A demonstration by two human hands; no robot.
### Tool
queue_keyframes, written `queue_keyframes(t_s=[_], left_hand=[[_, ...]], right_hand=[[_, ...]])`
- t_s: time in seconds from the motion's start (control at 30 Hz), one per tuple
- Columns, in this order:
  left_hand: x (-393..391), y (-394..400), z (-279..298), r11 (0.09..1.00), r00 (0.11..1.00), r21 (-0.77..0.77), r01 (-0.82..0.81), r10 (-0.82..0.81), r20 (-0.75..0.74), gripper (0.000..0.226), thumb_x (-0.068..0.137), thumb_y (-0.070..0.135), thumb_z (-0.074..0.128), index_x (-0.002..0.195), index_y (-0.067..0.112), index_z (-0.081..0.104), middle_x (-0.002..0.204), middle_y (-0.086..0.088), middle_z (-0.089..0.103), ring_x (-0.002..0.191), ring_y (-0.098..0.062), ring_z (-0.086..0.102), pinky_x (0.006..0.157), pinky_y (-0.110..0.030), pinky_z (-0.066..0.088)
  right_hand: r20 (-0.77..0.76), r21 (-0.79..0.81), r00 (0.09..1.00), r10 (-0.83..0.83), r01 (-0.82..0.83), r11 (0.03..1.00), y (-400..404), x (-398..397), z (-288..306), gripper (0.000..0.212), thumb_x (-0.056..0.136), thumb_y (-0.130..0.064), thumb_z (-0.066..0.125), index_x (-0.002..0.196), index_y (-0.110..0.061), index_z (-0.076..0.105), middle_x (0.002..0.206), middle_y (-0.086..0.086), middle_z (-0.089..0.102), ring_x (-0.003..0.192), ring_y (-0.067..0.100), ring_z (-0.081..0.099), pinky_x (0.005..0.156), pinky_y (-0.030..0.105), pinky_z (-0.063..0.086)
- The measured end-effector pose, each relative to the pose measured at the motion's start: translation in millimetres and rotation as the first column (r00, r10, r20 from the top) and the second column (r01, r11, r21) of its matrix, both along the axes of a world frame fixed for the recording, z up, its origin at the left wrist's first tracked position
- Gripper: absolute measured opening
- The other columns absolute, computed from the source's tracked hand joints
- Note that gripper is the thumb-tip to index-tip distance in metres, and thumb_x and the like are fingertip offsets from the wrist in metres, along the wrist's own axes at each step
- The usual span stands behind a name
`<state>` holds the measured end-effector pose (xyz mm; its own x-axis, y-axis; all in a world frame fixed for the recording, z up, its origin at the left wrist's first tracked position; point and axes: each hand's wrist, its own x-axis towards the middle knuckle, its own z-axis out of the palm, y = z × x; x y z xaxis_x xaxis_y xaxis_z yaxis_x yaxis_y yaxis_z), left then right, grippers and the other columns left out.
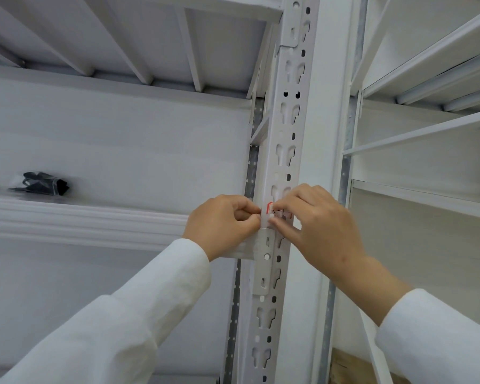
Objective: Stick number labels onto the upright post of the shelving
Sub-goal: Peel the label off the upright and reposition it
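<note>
The white perforated upright post (pixel 287 128) of the shelving runs from top to bottom through the middle of the view. A small label (pixel 270 210) with red print lies against the post at shelf height. My left hand (pixel 222 225) pinches the label's left edge with thumb and forefinger. My right hand (pixel 313 225) pinches its right side, fingertips against the post. Most of the label is hidden by my fingers, and I cannot read any number on it.
A white shelf (pixel 81 220) extends left from the post, with a black item in a clear bag (pixel 40 183) lying on it. Another shelf (pixel 139 37) hangs overhead. A second white shelving unit (pixel 427 128) stands to the right.
</note>
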<state>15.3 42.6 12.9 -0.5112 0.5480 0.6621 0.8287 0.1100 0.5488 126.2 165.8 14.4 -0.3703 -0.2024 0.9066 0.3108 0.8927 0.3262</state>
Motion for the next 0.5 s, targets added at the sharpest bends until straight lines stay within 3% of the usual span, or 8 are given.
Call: queue_keyframes(t_s=[0.13,0.3,0.43,0.5], left_hand=[[-0.6,0.0,-0.1,1.000,1.000,0.004,-0.002,0.002,0.005,0.010,0.081,0.032,0.058,0.080,0.037,0.066,0.085,0.016,0.074,0.091,-0.005,0.065,0.083,-0.028,0.050],[-0.6,0.0,-0.3,1.000,1.000,0.006,0.006,-0.006,0.007,0.012,0.081,0.031,0.058,0.082,0.036,0.068,0.084,0.016,0.074,0.090,-0.004,0.065,0.084,-0.029,0.050],[0.2,-1.0,0.1,1.000,1.000,0.005,0.008,-0.008,0.004,0.012,0.081,0.030,0.057,0.080,0.038,0.066,0.081,0.017,0.073,0.090,-0.003,0.065,0.082,-0.026,0.049],[0.6,-1.0,0.8,1.000,1.000,0.004,0.010,-0.010,0.004,0.012,0.081,0.030,0.057,0.078,0.038,0.066,0.082,0.018,0.073,0.090,-0.003,0.065,0.082,-0.026,0.049]], right_hand=[[-0.042,-0.091,0.999,0.018,-0.022,0.996,-0.4,-1.9,0.7,0.019,0.077,-0.028,0.064,0.063,-0.016,0.061,0.065,-0.002,0.057,0.060,0.019,0.050,0.050,0.021,0.030],[-0.017,-0.268,0.994,0.107,-0.108,0.957,0.4,-4.3,0.7,0.015,0.079,-0.016,0.066,0.066,-0.012,0.058,0.071,-0.001,0.056,0.064,0.019,0.053,0.055,0.025,0.040],[-0.218,-0.465,0.961,0.173,-0.258,0.847,13.1,6.2,11.9,0.013,0.080,-0.012,0.062,0.068,-0.013,0.058,0.071,-0.004,0.058,0.064,0.006,0.058,0.061,0.008,0.040],[-0.312,-0.533,0.934,0.173,-0.322,0.782,20.7,15.1,17.9,0.015,0.083,-0.016,0.061,0.069,-0.016,0.056,0.070,-0.006,0.060,0.065,0.005,0.058,0.059,0.007,0.038]])
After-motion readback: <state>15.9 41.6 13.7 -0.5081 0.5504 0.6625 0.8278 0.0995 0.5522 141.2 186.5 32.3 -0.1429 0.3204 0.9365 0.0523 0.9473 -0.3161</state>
